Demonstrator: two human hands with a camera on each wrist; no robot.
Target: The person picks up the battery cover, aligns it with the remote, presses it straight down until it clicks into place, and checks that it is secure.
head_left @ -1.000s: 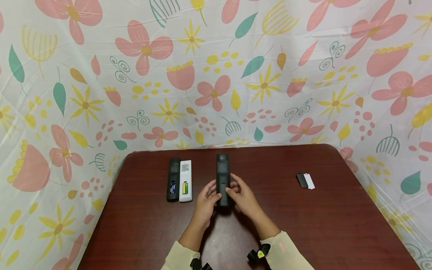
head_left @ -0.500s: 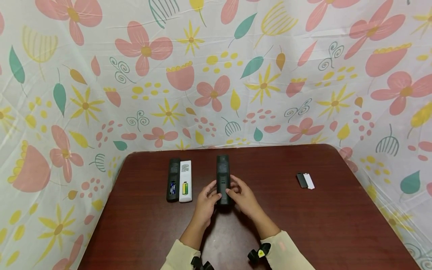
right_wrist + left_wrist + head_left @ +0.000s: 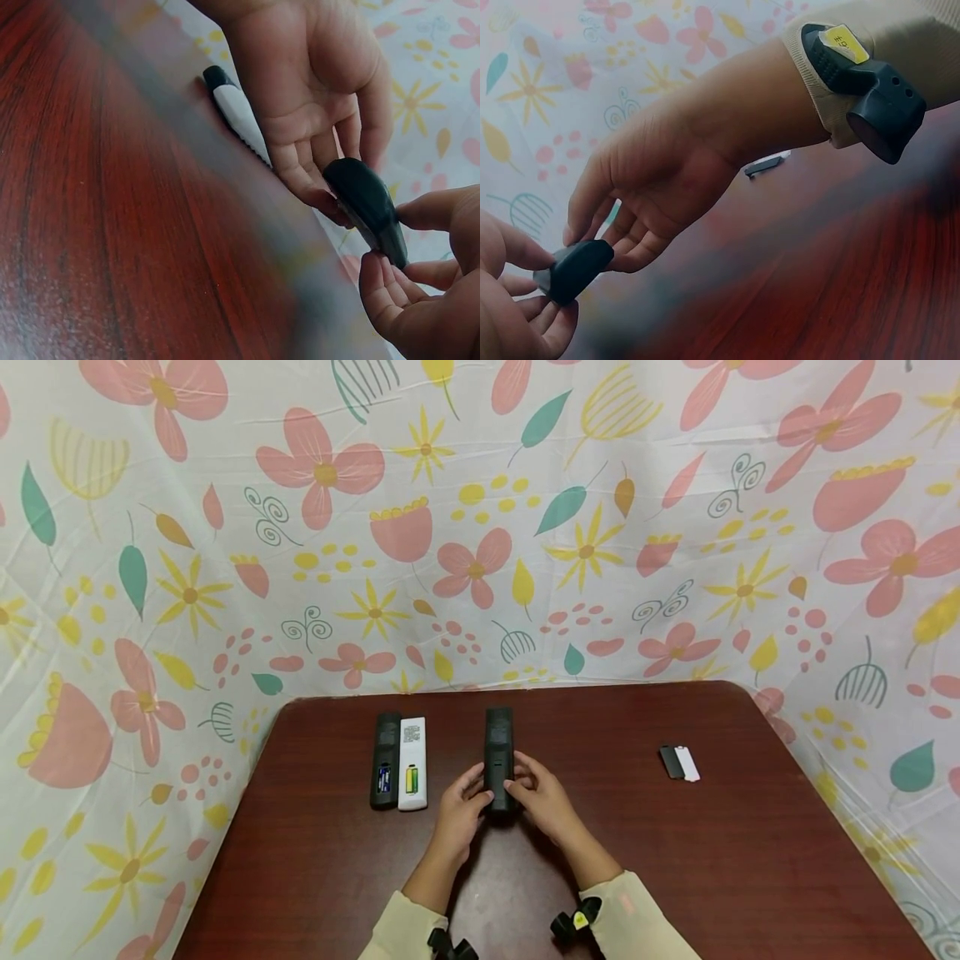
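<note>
A black remote control is held between both hands at the middle of the table, its back facing up and its long side pointing away from me. My left hand grips its left edge near the lower end, thumb on top. On the opposite edge my right hand pinches it the same way. Both wrist views show the near end of the remote raised above the tabletop, with fingers curled beneath it. In the right wrist view, the dark end of the remote sits between the two hands.
Left of the hands lie another black remote and a white remote side by side, battery compartments uncovered with batteries inside. A black cover and a white cover lie at the right on the brown table. Patterned cloth hangs behind.
The held remote has shifted very slightly to the right and toward me, with both hands moving along. The other remotes and covers stay where they were.
</note>
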